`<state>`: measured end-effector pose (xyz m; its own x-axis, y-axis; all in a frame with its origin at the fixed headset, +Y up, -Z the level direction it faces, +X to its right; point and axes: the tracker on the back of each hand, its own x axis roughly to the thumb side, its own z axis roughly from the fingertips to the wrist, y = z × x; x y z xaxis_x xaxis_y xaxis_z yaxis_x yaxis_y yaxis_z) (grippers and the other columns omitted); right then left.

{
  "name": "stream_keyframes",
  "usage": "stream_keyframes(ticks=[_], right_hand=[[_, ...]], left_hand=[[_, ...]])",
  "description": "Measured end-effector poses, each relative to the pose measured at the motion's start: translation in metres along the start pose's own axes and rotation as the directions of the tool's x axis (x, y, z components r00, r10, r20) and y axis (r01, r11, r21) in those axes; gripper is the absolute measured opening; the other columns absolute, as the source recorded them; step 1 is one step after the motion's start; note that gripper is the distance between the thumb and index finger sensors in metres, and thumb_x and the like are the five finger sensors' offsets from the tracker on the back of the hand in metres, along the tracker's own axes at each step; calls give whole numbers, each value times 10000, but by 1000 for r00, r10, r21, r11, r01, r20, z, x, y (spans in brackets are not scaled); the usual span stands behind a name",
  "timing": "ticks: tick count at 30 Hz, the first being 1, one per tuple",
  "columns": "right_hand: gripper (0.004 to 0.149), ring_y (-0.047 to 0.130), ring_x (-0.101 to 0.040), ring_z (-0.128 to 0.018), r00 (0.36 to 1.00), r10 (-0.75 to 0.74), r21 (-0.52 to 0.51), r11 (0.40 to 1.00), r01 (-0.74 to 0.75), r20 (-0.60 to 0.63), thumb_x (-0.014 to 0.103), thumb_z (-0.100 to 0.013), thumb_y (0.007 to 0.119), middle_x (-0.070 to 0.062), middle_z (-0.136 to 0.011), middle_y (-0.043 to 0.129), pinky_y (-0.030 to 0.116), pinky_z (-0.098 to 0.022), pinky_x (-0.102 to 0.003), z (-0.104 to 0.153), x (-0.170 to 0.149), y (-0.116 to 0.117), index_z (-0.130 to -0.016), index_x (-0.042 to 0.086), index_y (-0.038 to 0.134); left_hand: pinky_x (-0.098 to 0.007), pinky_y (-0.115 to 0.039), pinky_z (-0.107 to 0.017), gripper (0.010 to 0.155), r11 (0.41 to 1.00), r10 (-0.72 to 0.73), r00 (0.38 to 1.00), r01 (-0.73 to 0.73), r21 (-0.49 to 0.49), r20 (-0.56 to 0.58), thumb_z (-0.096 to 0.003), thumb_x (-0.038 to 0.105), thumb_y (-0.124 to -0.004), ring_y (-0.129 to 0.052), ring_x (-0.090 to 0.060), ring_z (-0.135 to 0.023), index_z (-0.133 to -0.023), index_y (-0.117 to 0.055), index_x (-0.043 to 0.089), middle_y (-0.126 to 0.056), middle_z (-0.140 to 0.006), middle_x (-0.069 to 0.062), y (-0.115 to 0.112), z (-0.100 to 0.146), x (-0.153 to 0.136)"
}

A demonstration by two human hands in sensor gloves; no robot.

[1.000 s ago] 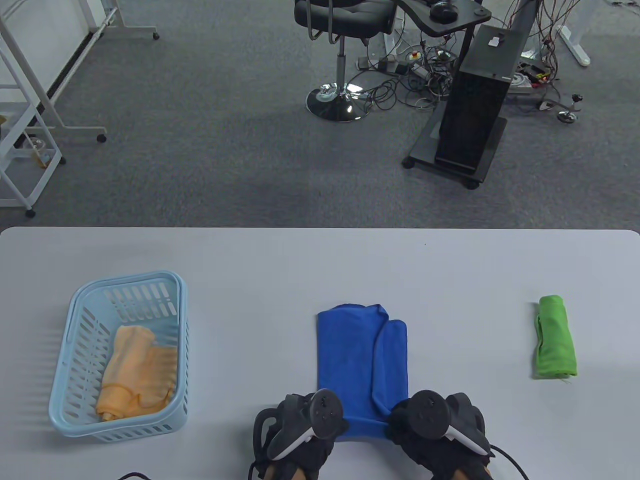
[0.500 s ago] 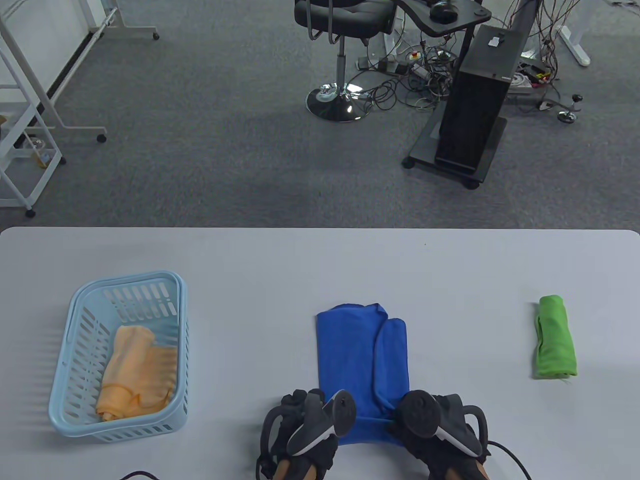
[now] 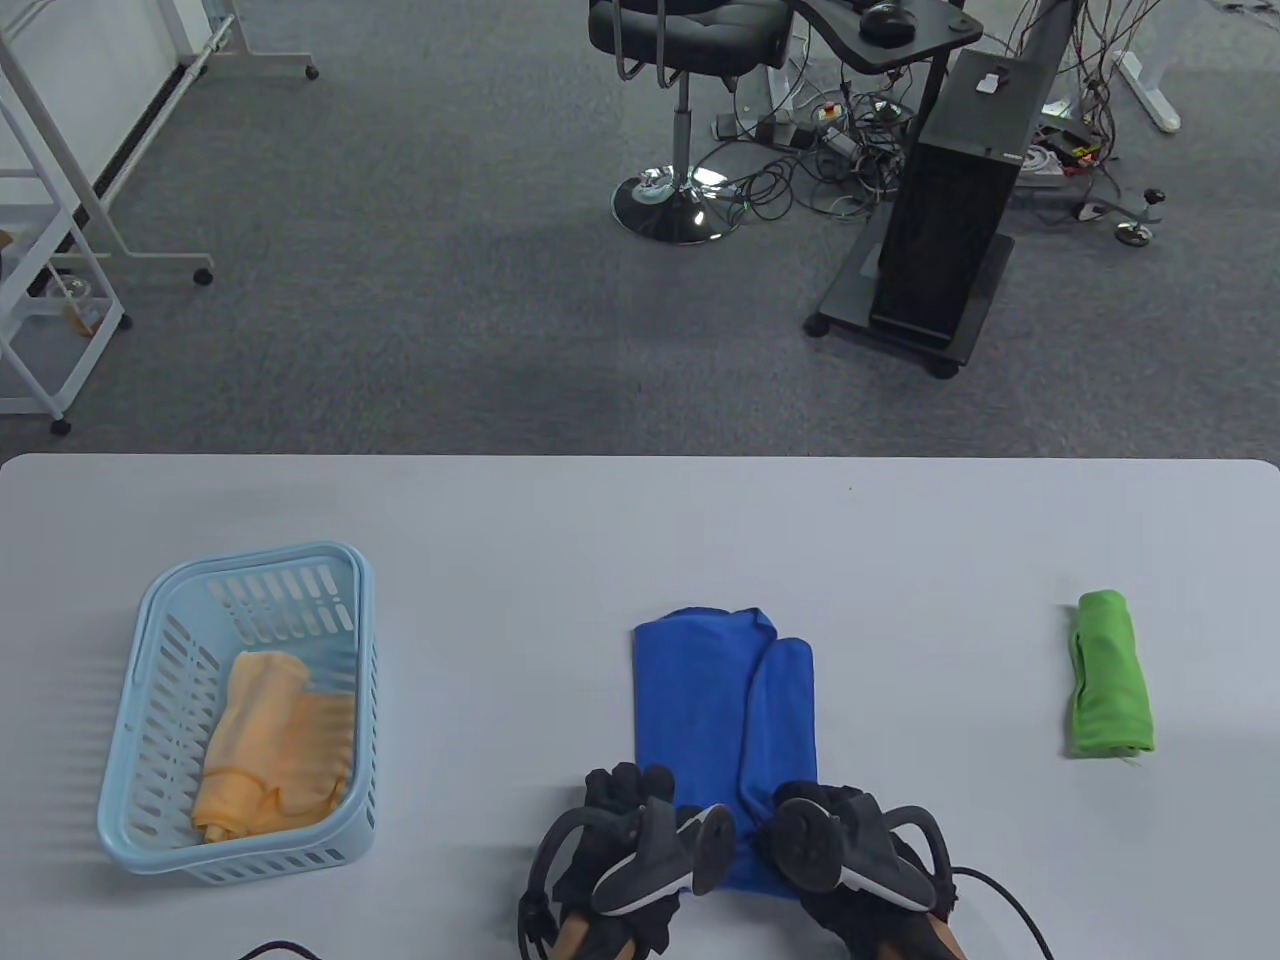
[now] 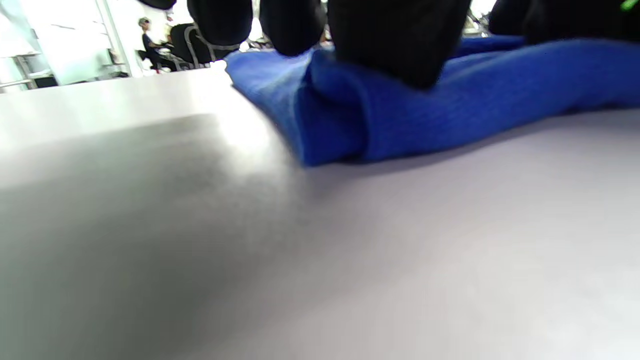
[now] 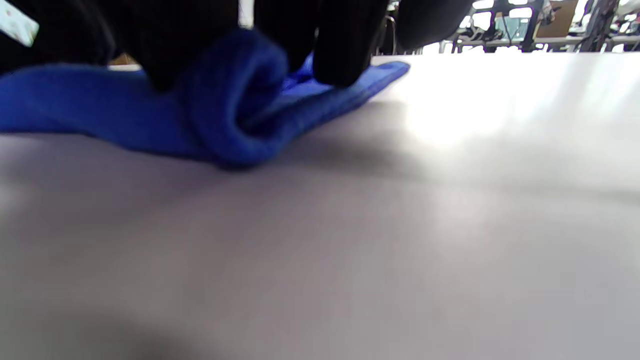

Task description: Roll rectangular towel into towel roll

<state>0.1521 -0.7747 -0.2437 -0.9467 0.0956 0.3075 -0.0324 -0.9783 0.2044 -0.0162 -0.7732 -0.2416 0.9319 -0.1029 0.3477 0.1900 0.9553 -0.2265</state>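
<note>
Bright even light, blurry wrist views

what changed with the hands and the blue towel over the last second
Both hands, the left hand and right hand, moved toward each other and away from the person, curling the near edge of the blue towel over into a first turn of roll. The towel's far end, green towel, basket and orange cloth stayed put.

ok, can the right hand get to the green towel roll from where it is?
Probably yes. The right hand is busy curled on the blue towel, but bare table lies between it and the green towel roll, nothing in the way. It would have to let go first.
</note>
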Motion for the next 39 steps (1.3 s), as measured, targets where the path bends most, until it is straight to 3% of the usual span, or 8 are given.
stream_keyframes(ticks=[6,10,14,19,26,32,36,39], right_hand=[[574,633,-321,-915,999,-26,62,998,28,-37,510,-286,756,-94,-1000,515,514,-687,-597,2,-2,0,-820,304,801],[716,555,-329,-951,994,95,132,987,-88,-48,568,-212,810,-96,-1025,439,472,-704,-608,0,3,5,-870,316,686],[692,541,-336,-950,992,111,141,985,-101,-65,509,-235,824,-100,-1019,434,471,-703,-600,-1,7,8,-868,310,628],[542,629,-325,-910,993,60,61,997,-54,-98,416,-280,789,-84,-972,558,524,-683,-586,-1,5,6,-804,294,722],[506,659,-313,-900,998,9,63,998,-5,-69,406,-302,730,-66,-948,617,518,-683,-594,2,-1,1,-784,263,794],[482,665,-314,-895,997,-26,86,996,32,-70,439,-316,695,-60,-932,647,504,-687,-602,3,-2,-1,-731,254,857],[491,643,-316,-902,997,-28,77,996,33,-72,460,-303,732,-67,-947,616,495,-690,-598,4,-2,-2,-745,272,834],[572,569,-320,-932,998,-31,77,996,36,-63,444,-294,782,-75,-986,510,454,-705,-599,3,-1,0,-844,335,672]], left_hand=[[-638,-411,-706,528,997,55,998,-55,-59,0,-399,485,-737,-501,-432,-992,-908,-799,357,-561,-1096,-147,3,6,-3],[-649,-399,-710,656,996,25,1000,-25,-89,2,-330,586,-782,-481,-440,-1003,-937,-757,338,-544,-1106,-150,2,4,-1],[-649,-423,-705,692,993,-48,999,49,-111,14,-319,552,-826,-507,-431,-1000,-948,-687,299,-566,-1094,-135,-4,-1,5],[-635,-485,-691,518,999,0,1000,1,-35,8,-391,430,-775,-604,-411,-966,-877,-776,249,-674,-1037,-127,-4,-2,6],[-635,-496,-688,489,992,126,992,-126,-26,5,-391,422,-723,-640,-403,-951,-800,-894,216,-760,-979,-107,1,4,-6],[-638,-472,-694,483,993,105,994,-105,-50,5,-401,448,-706,-609,-413,-960,-753,-936,211,-758,-976,-113,0,5,-4],[-635,-439,-703,524,996,90,996,-90,-23,1,-383,468,-774,-549,-401,-970,-882,-699,328,-600,-1039,-113,0,4,-4],[-638,-396,-709,434,997,71,997,-71,13,12,-395,408,-801,-506,-400,-969,-814,-698,359,-542,-1038,-108,2,5,-2]])
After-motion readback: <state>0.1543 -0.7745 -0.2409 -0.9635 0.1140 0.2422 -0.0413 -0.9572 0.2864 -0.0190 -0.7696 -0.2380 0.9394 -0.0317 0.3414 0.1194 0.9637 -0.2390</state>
